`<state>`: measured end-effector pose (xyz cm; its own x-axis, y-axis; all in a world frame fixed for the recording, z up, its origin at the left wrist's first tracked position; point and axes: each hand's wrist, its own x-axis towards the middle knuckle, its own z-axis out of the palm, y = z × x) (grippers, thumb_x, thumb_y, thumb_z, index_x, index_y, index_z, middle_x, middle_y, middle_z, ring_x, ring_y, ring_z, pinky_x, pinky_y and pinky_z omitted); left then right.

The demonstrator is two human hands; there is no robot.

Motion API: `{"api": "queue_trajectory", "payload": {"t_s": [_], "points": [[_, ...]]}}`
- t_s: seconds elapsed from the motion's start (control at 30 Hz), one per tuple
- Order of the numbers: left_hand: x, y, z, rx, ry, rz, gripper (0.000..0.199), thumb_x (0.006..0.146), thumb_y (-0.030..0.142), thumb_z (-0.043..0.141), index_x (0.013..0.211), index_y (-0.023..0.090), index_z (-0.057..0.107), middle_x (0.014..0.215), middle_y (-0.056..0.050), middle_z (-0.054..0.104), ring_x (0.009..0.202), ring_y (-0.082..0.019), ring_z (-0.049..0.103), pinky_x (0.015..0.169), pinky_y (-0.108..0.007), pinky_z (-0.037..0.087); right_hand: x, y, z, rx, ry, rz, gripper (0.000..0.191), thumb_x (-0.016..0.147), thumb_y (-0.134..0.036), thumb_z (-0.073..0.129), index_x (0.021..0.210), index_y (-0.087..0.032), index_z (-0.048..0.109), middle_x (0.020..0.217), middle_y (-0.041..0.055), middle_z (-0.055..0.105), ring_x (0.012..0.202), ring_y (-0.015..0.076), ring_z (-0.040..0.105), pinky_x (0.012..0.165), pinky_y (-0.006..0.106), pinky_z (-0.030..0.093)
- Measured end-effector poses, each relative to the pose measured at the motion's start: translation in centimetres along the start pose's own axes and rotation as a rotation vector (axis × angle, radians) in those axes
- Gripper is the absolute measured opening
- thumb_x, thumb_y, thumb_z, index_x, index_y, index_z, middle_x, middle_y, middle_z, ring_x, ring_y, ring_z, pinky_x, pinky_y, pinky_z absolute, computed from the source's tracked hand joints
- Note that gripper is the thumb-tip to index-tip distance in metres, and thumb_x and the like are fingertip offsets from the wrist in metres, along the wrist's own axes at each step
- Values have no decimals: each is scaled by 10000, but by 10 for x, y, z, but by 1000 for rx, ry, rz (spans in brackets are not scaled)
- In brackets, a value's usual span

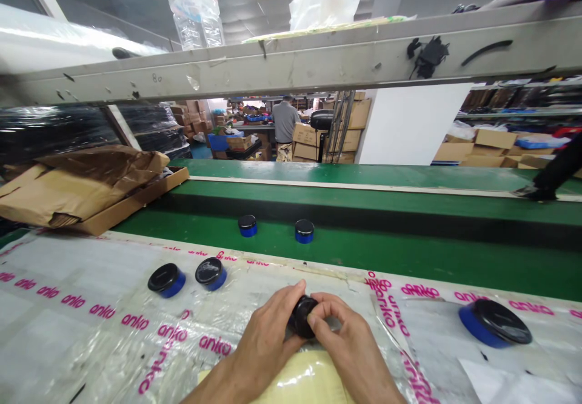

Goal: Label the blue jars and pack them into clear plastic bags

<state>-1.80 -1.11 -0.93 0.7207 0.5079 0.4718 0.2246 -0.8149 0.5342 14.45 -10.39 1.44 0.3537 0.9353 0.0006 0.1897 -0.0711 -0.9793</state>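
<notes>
Between my two hands, low in the middle of the head view, is a round container with a black top (304,317). My left hand (267,331) is wrapped round its left side. At its right edge, my right hand (342,334) pinches the rim with thumb and forefinger. The container's lower part is hidden by my fingers. Two similar round containers, blue below and black on top, sit to the left on the plastic-covered table: one black-topped container (167,280) and another beside it (211,273). A further blue-and-black container (495,323) lies at the right.
Two more such containers, a left one (248,225) and a right one (304,231), stand on the green conveyor belt (386,252). A cardboard tray with brown paper (86,188) is at the left. A metal beam (291,61) crosses above. Someone in grey (285,122) stands far back.
</notes>
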Motion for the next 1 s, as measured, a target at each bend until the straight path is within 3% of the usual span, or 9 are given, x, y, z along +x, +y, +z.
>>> {"api": "queue_trajectory", "payload": {"t_s": [0.5, 0.8, 1.0], "points": [[1, 3, -2, 0, 1, 28, 939, 835, 67, 769, 1569, 322, 242, 1401, -100, 596, 1272, -281, 601, 1054, -456, 545, 0, -6, -1, -21, -20, -46, 224, 894, -354, 568, 704, -239, 592, 1161, 56, 689, 1099, 253, 630, 936, 334, 435], [2, 5, -3, -35, -20, -37, 879, 871, 92, 738, 1551, 350, 245, 1413, -93, 582, 1270, -280, 603, 1049, -473, 542, 3, 0, 0, 113, 63, 31, 232, 798, -406, 702, 672, -211, 695, 1064, 92, 764, 1062, 321, 669, 983, 400, 452], [4, 6, -4, -64, -6, -44, 845, 878, 106, 733, 1541, 349, 271, 1400, -86, 586, 1248, -271, 614, 1034, -441, 546, 6, 3, 1, 164, 73, 81, 187, 770, -394, 707, 786, -208, 707, 971, 72, 771, 975, 295, 684, 936, 407, 480]]}}
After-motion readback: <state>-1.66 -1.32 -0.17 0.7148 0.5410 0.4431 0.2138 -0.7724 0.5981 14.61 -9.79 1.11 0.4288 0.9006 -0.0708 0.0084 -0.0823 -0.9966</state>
